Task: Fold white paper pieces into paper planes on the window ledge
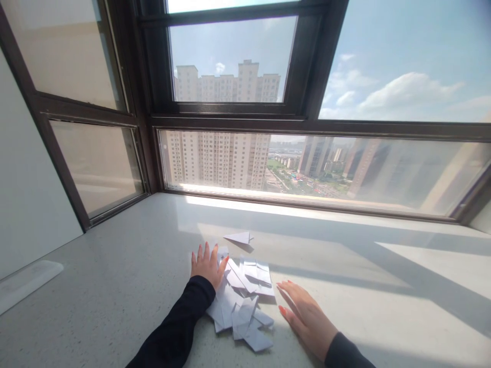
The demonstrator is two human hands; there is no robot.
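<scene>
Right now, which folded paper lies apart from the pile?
The pointed paper, alone and nearest the window; the other papers lie heaped together.

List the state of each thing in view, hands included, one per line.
Left hand: fingers spread, at the pile's left side
Right hand: open, apart from the pile, to its right
Pile of papers: folded, overlapping, loosely heaped
Pointed paper: folded, lying separately beyond the pile
Pale surface: partly sunlit, partly shaded
Upper middle window: cannot tell whether latched
</scene>
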